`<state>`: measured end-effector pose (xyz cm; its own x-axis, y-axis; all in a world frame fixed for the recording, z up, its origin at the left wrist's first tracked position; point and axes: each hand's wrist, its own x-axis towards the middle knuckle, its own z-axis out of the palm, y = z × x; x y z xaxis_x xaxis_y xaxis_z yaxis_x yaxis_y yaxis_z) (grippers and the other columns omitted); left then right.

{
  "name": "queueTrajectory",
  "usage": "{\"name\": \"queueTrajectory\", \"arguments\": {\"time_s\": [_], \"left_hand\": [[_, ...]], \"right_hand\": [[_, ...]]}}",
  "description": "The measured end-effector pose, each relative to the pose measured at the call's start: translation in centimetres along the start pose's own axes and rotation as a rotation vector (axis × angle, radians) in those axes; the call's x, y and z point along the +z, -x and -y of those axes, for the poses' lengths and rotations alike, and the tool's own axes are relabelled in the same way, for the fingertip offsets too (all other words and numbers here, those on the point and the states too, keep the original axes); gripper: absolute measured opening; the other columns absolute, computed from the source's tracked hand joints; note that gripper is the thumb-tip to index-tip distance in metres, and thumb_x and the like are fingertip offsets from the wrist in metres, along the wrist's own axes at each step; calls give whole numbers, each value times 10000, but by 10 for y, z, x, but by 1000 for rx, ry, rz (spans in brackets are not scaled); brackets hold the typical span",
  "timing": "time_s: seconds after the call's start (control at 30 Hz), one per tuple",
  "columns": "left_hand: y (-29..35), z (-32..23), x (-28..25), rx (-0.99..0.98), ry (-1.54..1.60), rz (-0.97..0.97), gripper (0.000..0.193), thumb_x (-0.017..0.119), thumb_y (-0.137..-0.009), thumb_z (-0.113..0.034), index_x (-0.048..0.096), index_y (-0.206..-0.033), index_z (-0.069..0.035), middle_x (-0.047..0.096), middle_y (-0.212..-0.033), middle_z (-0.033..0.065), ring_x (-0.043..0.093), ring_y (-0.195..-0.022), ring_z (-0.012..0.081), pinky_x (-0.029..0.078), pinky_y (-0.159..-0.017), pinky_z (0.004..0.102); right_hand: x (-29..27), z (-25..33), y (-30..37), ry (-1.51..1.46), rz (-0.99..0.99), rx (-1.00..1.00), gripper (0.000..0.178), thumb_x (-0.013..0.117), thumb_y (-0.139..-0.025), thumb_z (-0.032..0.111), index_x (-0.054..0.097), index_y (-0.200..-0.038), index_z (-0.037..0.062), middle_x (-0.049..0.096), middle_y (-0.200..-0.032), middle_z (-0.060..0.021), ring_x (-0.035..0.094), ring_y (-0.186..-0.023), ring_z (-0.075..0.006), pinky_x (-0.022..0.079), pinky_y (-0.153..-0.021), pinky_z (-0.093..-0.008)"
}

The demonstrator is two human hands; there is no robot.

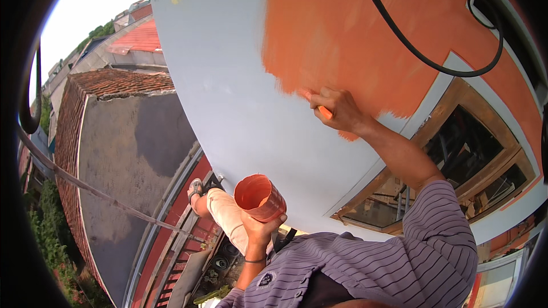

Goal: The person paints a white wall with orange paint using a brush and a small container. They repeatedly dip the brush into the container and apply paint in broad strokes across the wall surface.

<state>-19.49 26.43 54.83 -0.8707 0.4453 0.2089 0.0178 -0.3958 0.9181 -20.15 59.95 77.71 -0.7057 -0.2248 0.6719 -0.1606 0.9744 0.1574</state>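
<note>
1. Gripped in the right hand (338, 109), an orange-handled paintbrush (325, 112) is at the pale-grey wall (228, 80)'s orange paint (348, 34) edge.
2. Its long axis slants, bristles pointing up-left.
3. Left hand (260, 231) clasps a cylindrical orange-smeared pot (270, 208).

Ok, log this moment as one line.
left hand: holding orange cup | right hand: brush at lower edge of orange paint | wall: part orange, part pale | brown-framed window: right side of view

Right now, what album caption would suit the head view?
Right hand holds an orange-handled paintbrush at an orange paint patch on a pale wall; left hand holds a round orange-red cup.
</note>
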Motion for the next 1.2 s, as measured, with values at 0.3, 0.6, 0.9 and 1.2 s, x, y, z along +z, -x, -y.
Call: {"name": "queueTrajectory", "arguments": {"time_s": [0.3, 0.6, 0.9, 1.2], "left_hand": [[-8, -5, 16, -1, 109, 66, 944, 1014, -613, -74, 558, -1436, -5, 705, -1291, 113, 698, -1154, 240, 583, -997, 403], [0, -17, 19, 106, 65, 70, 860, 968, -619, -57, 601, -1394, 5, 715, -1191, 82, 705, -1081, 230, 584, -973, 399], [-8, -11, 30, 73, 85, 83, 849, 954, -605, -3, 594, -1374, 15, 717, -1164, 85, 708, -1055, 229, 586, -953, 395], [3, -25, 39, 71, 93, 212, 749, 945, -652, -15, 620, -1325, 29, 730, -1093, 81, 711, -979, 212, 585, -883, 374]], "right_hand": [[-154, -92, -179, 159, -1121, -77, 114, 795, -900, 7, 701, -880, 68, 678, -790, -51, 658, -714, -175, 548, -626, -328], [-95, -43, -179, -368, -99, 232, 94, 726, -937, 102, 703, -848, 80, 664, -745, -14, 637, -682, -130, 516, -634, -334], [-42, -28, -178, -175, -456, -149, 187, 683, -1000, 155, 600, -838, 111, 528, -670, -108, 562, -632, -278, 432, -539, -432], [-39, 11, -32, -536, 71, 193, 155, 763, -908, 100, 656, -795, 104, 732, -827, -53, 680, -746, -226, 512, -668, -391]]}}
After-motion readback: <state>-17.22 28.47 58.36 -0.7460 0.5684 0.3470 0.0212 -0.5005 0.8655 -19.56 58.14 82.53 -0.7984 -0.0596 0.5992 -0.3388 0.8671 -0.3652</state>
